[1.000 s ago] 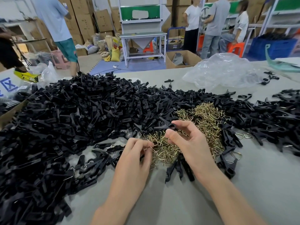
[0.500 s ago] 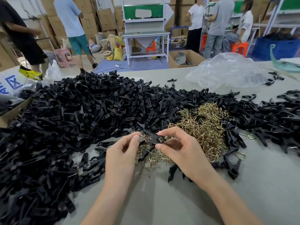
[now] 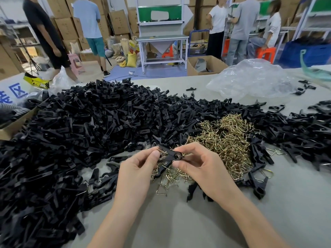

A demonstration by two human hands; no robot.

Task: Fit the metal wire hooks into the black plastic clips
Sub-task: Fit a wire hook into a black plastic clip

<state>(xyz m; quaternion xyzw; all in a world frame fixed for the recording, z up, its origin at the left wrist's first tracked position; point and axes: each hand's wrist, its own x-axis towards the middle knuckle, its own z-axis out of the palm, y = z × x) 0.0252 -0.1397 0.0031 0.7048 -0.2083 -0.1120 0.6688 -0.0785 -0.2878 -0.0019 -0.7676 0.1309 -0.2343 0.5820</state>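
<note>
Just short of the brass heap, near the middle of the grey table point(image 3: 179, 221), my two hands meet over one black clip point(image 3: 171, 156). My right hand point(image 3: 202, 169) pinches its round end between thumb and forefinger. My left hand point(image 3: 138, 169) pinches a wire hook point(image 3: 160, 150) at the clip's other end, toward ten o'clock. I take this to be the fitting step itself: the hook touches the clip, but I cannot tell whether it is seated. The next move calls for steadying the clip with the right hand and pressing the wire's ends into place, carefully, since thin wire can slip or bend. Loose hooks point(image 3: 223, 140) lie heaped at one o'clock from my hands. The big pile of clips point(image 3: 86, 133) spreads from nine round to eleven o'clock, with more at three. A crumpled clear bag point(image 3: 250, 81) sits farther off at one o'clock. As for writing, a white board point(image 3: 18, 90) at ten o'clock shows the blue character 区 and part of another. A yellow-and-black label point(image 3: 36, 82) beside it is too blurred to read.
</note>
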